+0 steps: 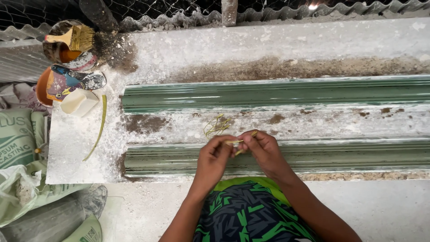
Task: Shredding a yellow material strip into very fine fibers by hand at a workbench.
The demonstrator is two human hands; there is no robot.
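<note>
Right now I see both hands meeting over the near green mould point(313, 154), fingers pinched narrow. My left hand point(214, 157) and right hand point(264, 150) each nip a thin yellowish fibre strand point(236, 142) between thumb and fingertips; the strand runs across the small gap between the 2 grips. Just beyond the grips, a loose tangle of the same fibre point(217, 126) lies on the white, plaster-crusted strip between the 2 long green moulds. The far green mould point(277, 94) lies parallel, further out from the hands. I cannot make out how long the strand is, since the fingers cover most of it. Well off to the left of the grips, the counter point(76, 143) carries a brush in a pot point(74, 38), a white block point(79, 102) and a single green blade point(99, 130). Sacks point(15, 139) sit left of the counter, partly cut off.
</note>
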